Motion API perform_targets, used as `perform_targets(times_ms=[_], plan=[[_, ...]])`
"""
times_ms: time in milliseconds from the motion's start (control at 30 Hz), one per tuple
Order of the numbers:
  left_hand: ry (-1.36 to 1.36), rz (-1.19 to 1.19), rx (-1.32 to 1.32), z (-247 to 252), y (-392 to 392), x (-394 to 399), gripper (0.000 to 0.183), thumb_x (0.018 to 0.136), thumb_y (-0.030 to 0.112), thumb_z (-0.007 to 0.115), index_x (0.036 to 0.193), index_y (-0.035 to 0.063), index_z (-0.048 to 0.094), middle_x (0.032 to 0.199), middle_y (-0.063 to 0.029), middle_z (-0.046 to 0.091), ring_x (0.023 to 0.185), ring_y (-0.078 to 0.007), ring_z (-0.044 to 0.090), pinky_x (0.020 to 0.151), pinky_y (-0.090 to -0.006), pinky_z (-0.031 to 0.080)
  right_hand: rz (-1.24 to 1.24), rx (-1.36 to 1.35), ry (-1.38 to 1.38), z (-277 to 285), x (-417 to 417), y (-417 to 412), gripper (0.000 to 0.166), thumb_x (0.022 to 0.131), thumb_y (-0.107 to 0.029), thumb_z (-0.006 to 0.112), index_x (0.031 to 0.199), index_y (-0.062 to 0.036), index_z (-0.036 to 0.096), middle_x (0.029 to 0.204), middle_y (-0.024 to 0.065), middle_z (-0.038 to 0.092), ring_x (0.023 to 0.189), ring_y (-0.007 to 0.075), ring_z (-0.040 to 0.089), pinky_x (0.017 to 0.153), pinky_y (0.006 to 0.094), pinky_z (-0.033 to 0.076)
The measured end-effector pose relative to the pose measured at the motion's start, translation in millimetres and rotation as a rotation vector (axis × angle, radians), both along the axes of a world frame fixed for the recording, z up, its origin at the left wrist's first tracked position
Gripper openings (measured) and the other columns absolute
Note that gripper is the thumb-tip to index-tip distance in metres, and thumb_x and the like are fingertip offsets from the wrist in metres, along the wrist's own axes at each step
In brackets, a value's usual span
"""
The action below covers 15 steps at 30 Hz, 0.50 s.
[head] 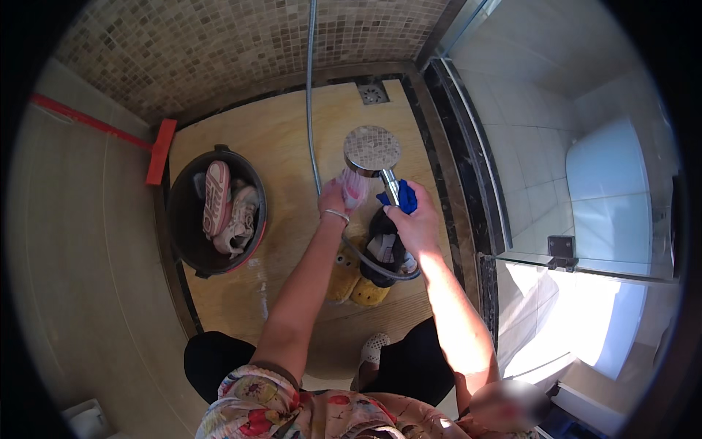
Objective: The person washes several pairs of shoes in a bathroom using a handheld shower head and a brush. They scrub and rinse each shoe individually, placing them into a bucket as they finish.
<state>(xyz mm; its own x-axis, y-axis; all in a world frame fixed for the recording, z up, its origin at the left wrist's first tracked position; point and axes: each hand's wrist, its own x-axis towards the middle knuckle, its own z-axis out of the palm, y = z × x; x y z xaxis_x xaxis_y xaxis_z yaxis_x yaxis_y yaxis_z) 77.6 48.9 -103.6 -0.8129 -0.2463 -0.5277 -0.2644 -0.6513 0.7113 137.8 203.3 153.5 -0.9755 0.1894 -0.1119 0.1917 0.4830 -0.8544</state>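
Note:
In my right hand (417,222) is the handle of a chrome shower head (373,147), together with a crumpled blue thing (407,196), perhaps a cloth. The shower head's round plate reflects mosaic tiles. My left hand (333,198), with a bracelet at the wrist, grips a small pink and white object (355,189) beneath the shower head; blur and spray hide its exact kind. Below my right hand lies a dark shoe-like item (378,269), partly covered by the hand and hose. Yellow plush slippers (368,292) with cartoon eyes rest beside it.
A black bucket (174,219) on the left holds a pink-soled sneaker (217,192) and another pale shoe (240,214). The metal shower hose (310,99) loops across the floor. Behind are a red squeegee (162,152) and a floor drain (374,94). A glass panel (592,269) stands right.

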Motion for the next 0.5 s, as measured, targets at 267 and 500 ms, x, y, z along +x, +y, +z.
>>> perform_targets(times_ms=[267,500], plan=[[-0.07,-0.257,-0.936,55.8,-4.6,9.0,0.042,0.089,0.04,0.069,0.084,-0.0015,0.072,0.09,-0.0189,0.074,0.086,-0.0389,0.069,0.082,-0.0457,0.053,-0.005,-0.028,-0.047,-4.0,3.9,8.5,0.057,0.077,-0.011,0.079,0.13,-0.0017,0.059,0.122,0.0178,0.06,0.113,0.0307,0.064,0.098,0.0378,0.051],[-0.112,-0.41,-1.527,-10.7,-26.1,53.8,0.051,0.077,0.044,0.076,0.113,0.0091,0.065,0.138,-0.0248,0.054,0.128,-0.0435,0.049,0.103,-0.0551,0.041,0.061,-0.016,-0.079,-17.0,8.8,1.5,0.057,0.077,-0.012,0.08,0.13,-0.0029,0.06,0.121,0.0178,0.062,0.111,0.0313,0.064,0.097,0.0381,0.052]])
